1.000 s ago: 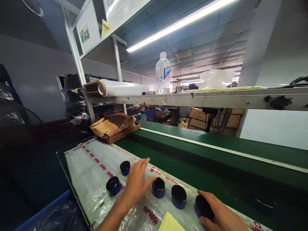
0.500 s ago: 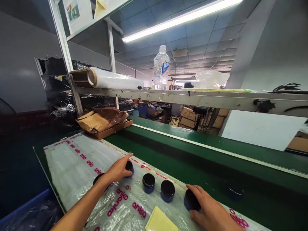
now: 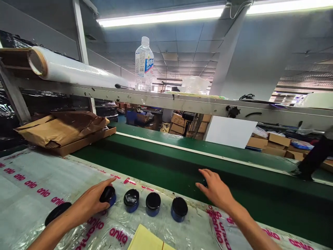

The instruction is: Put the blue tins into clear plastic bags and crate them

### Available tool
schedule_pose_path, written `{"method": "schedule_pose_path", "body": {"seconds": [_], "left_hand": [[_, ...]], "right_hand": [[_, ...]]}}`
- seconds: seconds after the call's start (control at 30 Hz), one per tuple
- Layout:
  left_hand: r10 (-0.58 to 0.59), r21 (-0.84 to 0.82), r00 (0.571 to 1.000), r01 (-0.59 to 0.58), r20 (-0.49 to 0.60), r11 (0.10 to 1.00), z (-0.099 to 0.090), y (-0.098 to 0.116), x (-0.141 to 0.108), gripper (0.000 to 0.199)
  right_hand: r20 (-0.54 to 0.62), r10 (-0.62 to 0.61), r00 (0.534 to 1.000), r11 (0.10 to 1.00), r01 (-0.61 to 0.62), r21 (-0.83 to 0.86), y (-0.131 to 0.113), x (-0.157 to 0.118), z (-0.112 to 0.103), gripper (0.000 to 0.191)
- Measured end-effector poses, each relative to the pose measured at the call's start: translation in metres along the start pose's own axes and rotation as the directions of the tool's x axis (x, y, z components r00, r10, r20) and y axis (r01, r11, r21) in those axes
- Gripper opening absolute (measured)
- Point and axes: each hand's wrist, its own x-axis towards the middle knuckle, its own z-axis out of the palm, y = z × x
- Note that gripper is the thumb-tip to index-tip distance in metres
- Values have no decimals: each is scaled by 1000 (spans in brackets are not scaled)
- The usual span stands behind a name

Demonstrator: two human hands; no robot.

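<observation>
My right hand [image 3: 212, 185] has left the right-end jar [image 3: 179, 209], now free on the near bench [image 3: 196, 231], and is half spread above the green belt [image 3: 156, 163], its hold hidden, while my left hand [image 3: 87, 201] curls around the left jar [image 3: 109, 196].

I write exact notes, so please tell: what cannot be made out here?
All in the head view:
Jar at the left hand: partly covered by that hand.
Leftmost jar: partly behind the left forearm.
Dark patch inside the right hand: too dark to identify.
Yellow paper: cut by the picture's bottom edge.
</observation>
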Motion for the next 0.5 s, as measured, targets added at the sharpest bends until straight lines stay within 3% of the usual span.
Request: {"method": "schedule_pose_path", "body": {"seconds": [0.1, 0.2, 0.33, 0.5], "left_hand": [[-2, 1, 1000, 2, 12, 1000, 3, -8, 2, 80], [-14, 21, 1000, 14, 11, 1000, 8, -16, 5, 80], [36, 94, 999, -34, -19, 995, 11, -14, 0, 81], [94, 121, 974, -70, -204, 990, 4, 21, -20, 74]], "right_hand": [[47, 105, 993, 992, -101, -74, 31, 27, 0, 42], [94, 85, 992, 994, -78, -77, 42, 30, 1, 35], [68, 13, 998, 1000, -12, -22, 25, -4, -6, 47], [205, -176, 963, 979, 151, 135, -5, -66, -20, 66]]}}
